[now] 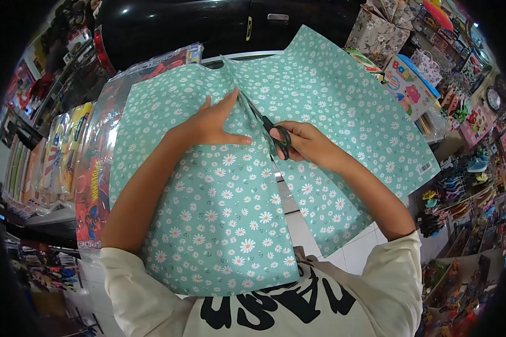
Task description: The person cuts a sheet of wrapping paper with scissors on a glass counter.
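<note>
A large green sheet of paper with white daisies (208,196) lies before me, split by a cut from its near edge up to the scissors. My right hand (303,145) grips the black handles of the scissors (281,140), whose blades point up and to the left along the cut. To the left of the blades, my left hand (216,123) rests on the paper with its fingers spread. A barcode label (424,167) shows at the sheet's right corner.
Spiderman packaging in clear plastic (95,168) lies under the sheet's left side. Wrapped goods (67,151) stand farther left. A floral gift bag (379,31) and a children's book (409,87) are at the upper right. Shelves of goods line both sides.
</note>
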### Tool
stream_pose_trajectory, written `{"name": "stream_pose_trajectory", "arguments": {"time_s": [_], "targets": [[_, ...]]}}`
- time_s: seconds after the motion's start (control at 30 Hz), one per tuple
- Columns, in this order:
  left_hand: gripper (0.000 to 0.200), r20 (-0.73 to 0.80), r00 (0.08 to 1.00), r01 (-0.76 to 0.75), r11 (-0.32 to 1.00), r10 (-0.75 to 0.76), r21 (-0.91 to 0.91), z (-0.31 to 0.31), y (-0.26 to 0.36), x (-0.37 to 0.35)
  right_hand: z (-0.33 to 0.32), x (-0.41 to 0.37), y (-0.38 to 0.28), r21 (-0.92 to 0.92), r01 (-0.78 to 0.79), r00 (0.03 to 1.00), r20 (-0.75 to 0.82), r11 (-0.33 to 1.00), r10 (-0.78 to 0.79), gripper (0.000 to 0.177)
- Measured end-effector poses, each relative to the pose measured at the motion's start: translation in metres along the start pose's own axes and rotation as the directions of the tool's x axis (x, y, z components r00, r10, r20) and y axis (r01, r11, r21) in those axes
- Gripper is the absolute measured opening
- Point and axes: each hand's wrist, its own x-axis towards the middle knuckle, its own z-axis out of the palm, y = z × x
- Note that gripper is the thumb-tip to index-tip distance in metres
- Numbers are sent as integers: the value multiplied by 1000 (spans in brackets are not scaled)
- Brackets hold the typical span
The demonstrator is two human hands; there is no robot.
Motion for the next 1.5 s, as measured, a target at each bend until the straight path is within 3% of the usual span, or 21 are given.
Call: {"name": "stream_pose_trajectory", "arguments": {"time_s": [0.23, 0.6, 0.9, 1.5], "targets": [[122, 35, 999, 28, 997, -30, 65, -3, -1, 5, -3, -1, 2, 17, -8, 999, 42, 1000, 7, 42], [115, -9, 1000, -16, 999, 16, 38, -2, -4, 3, -1, -7, 10, -21, 73, 997, 14, 997, -73, 37], [116, -12, 1000, -18, 1000, 19, 25, -1, -5, 4, 3, -6, 4, -2, 3, 1000, 19, 1000, -3, 36], [118, 53, 997, 44, 997, -47, 57, -3, -1, 5, 14, -7, 2, -15, 46, 999, -13, 999, -46, 28]]}}
